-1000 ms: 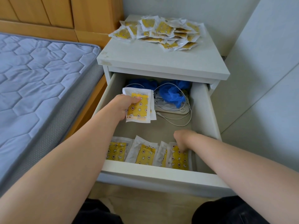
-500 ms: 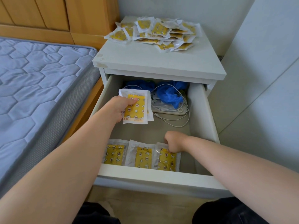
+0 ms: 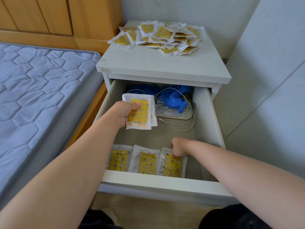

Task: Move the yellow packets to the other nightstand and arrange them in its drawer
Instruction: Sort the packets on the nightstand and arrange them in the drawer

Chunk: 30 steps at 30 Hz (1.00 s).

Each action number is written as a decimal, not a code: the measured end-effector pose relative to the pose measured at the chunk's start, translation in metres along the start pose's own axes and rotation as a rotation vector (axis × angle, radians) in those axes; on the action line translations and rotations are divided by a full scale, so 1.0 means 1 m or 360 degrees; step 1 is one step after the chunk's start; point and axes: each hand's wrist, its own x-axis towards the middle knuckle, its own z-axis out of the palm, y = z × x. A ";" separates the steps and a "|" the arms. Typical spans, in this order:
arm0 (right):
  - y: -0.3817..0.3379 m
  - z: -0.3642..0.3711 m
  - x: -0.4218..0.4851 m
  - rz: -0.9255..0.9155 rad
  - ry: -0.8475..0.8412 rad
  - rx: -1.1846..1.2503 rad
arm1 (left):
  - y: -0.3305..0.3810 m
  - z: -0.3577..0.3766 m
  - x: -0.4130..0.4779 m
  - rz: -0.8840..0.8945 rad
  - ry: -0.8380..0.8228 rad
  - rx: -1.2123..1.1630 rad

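Three packets [image 3: 147,162] at drawer [image 3: 165,180] front, right hand [image 3: 179,147] pinching rightmost, left hand [image 3: 123,113] gripping stack [image 3: 140,113]

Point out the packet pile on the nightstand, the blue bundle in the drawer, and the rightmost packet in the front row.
packet pile [image 3: 162,33], head view, a yellow packet mid-heap
blue bundle [image 3: 173,100], head view, its crumpled middle
rightmost packet [image 3: 171,167], head view, its yellow centre

A blue quilted mattress [image 3: 41,90] lies against a wooden headboard [image 3: 49,19]. To its right, crumpled blue material [image 3: 173,100] sits among looped white cables [image 3: 171,111].
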 end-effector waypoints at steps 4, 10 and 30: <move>0.007 -0.003 -0.001 0.0001 0.0141 0.0013 | 0.001 0.001 -0.001 0.0010 -0.0002 -0.0003; 0.006 0.003 -0.003 -0.0181 0.0234 0.0039 | 0.000 0.002 -0.001 0.0018 0.0009 0.0006; 0.002 -0.014 -0.010 -0.0202 0.0432 0.0231 | -0.005 0.000 0.003 0.0206 -0.0064 0.0249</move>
